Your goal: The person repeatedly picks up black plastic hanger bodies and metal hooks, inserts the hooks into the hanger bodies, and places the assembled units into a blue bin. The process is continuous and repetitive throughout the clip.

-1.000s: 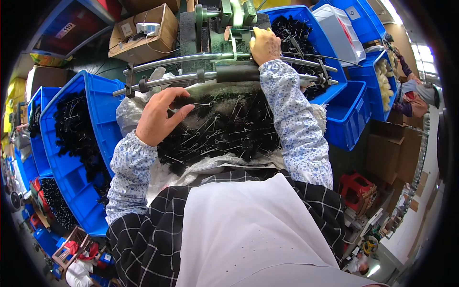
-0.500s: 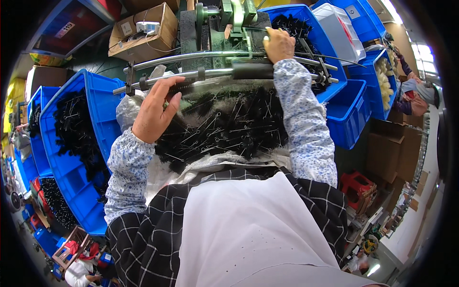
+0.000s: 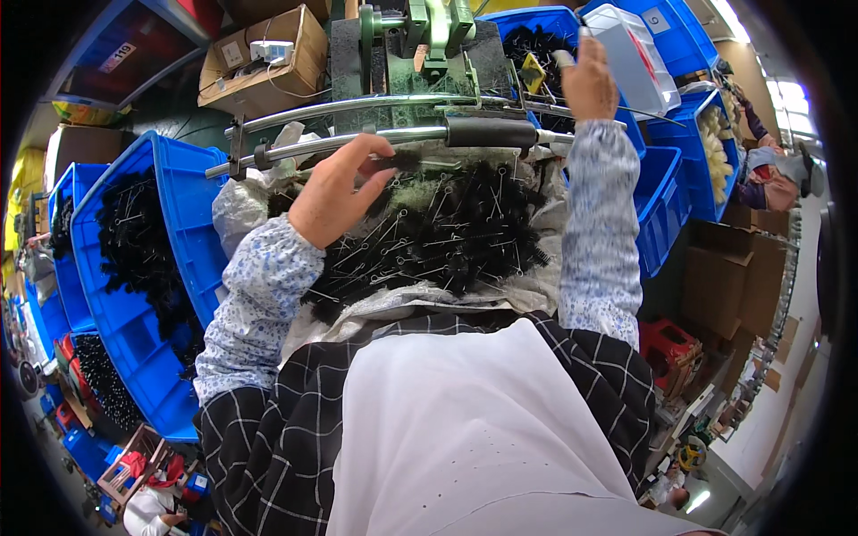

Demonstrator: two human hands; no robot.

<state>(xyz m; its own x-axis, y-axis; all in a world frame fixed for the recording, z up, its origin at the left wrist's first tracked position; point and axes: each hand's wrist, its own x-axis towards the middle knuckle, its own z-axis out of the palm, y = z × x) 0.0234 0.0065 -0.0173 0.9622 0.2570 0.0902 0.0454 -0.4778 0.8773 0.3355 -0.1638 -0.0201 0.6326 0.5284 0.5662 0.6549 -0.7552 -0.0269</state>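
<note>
My left hand [image 3: 344, 189] is over the near side of the metal rods, thumb and fingers curled around the end of a small black wire brush [image 3: 404, 162]. Below it, a heap of black wire brushes [image 3: 438, 237] with looped wire ends lies on a white plastic sheet [image 3: 420, 297] in front of me. My right hand [image 3: 590, 85] is raised beside the far blue bin, fingers stretched up and thumb apart, with nothing visible in it. Ahead stands a green-lit machine [image 3: 436, 40], with two metal rods [image 3: 335, 141] and a black sleeve [image 3: 490, 133] across its front.
At left stands a large blue bin [image 3: 192, 228] with black brushes. Another blue bin [image 3: 559, 20] of brushes sits behind my right hand, near a clear plastic box [image 3: 635, 58]. A cardboard box [image 3: 299, 62] is at far left. People are in the background.
My right hand has left the machine, moving right, and its fingers have straightened. My left hand has shifted right, over the brush heap. A yellow piece now shows in the far bin.
</note>
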